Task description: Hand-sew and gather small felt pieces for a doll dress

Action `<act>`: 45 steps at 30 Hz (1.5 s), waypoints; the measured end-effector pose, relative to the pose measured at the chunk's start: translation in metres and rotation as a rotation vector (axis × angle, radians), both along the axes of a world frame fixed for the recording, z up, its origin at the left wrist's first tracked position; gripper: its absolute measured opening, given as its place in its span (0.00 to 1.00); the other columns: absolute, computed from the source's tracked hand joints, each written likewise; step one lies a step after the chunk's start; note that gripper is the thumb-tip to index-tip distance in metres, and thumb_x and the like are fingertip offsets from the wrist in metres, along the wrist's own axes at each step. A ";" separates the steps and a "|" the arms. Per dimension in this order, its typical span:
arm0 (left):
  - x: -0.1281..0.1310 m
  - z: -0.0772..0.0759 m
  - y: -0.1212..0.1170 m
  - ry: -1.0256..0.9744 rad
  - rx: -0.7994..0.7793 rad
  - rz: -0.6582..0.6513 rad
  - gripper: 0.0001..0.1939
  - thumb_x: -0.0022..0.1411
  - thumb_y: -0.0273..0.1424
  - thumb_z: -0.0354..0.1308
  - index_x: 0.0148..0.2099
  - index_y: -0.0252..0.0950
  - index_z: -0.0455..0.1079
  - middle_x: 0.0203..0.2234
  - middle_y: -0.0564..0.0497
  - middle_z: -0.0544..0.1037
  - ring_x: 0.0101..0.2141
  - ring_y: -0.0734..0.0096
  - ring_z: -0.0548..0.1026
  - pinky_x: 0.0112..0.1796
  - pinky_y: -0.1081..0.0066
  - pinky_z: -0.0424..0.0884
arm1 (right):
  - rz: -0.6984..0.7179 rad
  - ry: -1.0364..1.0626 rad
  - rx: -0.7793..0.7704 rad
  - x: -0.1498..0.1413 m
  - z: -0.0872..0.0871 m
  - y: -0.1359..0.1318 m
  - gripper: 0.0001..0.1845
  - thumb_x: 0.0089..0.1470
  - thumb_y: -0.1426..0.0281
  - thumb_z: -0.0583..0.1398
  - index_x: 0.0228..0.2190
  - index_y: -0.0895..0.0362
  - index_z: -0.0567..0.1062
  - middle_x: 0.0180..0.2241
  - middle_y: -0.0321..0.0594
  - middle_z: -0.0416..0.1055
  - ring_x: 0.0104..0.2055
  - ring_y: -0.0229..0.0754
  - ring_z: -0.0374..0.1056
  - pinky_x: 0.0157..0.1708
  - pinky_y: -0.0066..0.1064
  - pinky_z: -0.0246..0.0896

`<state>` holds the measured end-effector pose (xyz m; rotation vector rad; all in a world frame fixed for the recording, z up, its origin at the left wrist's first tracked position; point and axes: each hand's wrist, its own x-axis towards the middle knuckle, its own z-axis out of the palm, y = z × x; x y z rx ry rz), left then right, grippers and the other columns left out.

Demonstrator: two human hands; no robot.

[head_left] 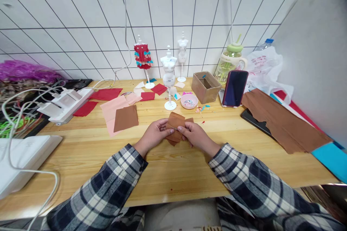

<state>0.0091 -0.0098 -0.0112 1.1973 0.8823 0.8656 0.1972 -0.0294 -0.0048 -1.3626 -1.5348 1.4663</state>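
Note:
A small folded piece of brown fabric [176, 120] is held between both hands just above the wooden table [173, 173]. My left hand [155, 133] pinches its left edge with closed fingers. My right hand [195, 134] grips its right side, fingers curled over it. A thin needle-like glint shows between the hands, too small to be sure of. Both sleeves are dark plaid.
A brown square [126, 118] on pink fabric [112, 110] lies at left, red pieces [107, 94] behind. Three small mannequins [168, 75], a pink bowl [189, 101], a cardboard box [206, 86], a phone [234, 88] and a large brown sheet [282, 121] stand beyond. A power strip [65, 105] sits left.

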 end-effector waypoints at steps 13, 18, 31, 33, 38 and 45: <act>0.001 -0.001 0.001 -0.010 0.006 -0.025 0.28 0.49 0.32 0.70 0.52 0.32 0.71 0.45 0.41 0.80 0.46 0.55 0.78 0.48 0.59 0.72 | 0.005 0.008 0.012 0.000 0.000 0.000 0.11 0.59 0.63 0.54 0.30 0.57 0.68 0.19 0.29 0.59 0.15 0.31 0.53 0.08 0.20 0.51; 0.001 0.001 0.000 -0.004 0.009 -0.030 0.27 0.49 0.32 0.70 0.51 0.32 0.71 0.45 0.41 0.80 0.45 0.54 0.78 0.48 0.58 0.72 | 0.000 -0.010 -0.003 0.000 0.001 0.002 0.11 0.59 0.62 0.54 0.31 0.57 0.68 0.20 0.29 0.60 0.15 0.31 0.54 0.08 0.20 0.51; 0.002 0.002 -0.001 0.009 0.002 -0.023 0.27 0.48 0.32 0.70 0.51 0.32 0.72 0.46 0.41 0.80 0.46 0.53 0.78 0.49 0.57 0.71 | 0.009 -0.013 -0.010 0.000 0.003 0.000 0.11 0.59 0.63 0.54 0.30 0.57 0.68 0.19 0.29 0.60 0.15 0.31 0.53 0.08 0.21 0.50; 0.003 0.003 -0.001 0.012 0.001 -0.024 0.27 0.48 0.32 0.70 0.50 0.31 0.72 0.45 0.41 0.80 0.46 0.53 0.78 0.49 0.57 0.71 | 0.008 -0.014 -0.012 0.000 0.004 0.000 0.10 0.59 0.64 0.54 0.30 0.57 0.68 0.19 0.28 0.60 0.15 0.31 0.53 0.09 0.21 0.49; 0.003 0.002 -0.001 0.009 0.001 -0.028 0.28 0.48 0.32 0.71 0.52 0.32 0.71 0.47 0.41 0.79 0.46 0.53 0.78 0.49 0.57 0.72 | 0.004 -0.010 -0.002 0.000 0.003 0.000 0.10 0.59 0.64 0.54 0.30 0.57 0.68 0.19 0.28 0.59 0.14 0.30 0.52 0.10 0.21 0.48; 0.002 0.002 -0.001 0.026 0.009 -0.029 0.28 0.48 0.33 0.71 0.51 0.31 0.72 0.48 0.40 0.78 0.46 0.53 0.77 0.48 0.57 0.72 | 0.024 -0.006 0.013 0.000 0.003 0.000 0.11 0.58 0.63 0.55 0.33 0.59 0.71 0.19 0.28 0.60 0.15 0.30 0.53 0.13 0.23 0.48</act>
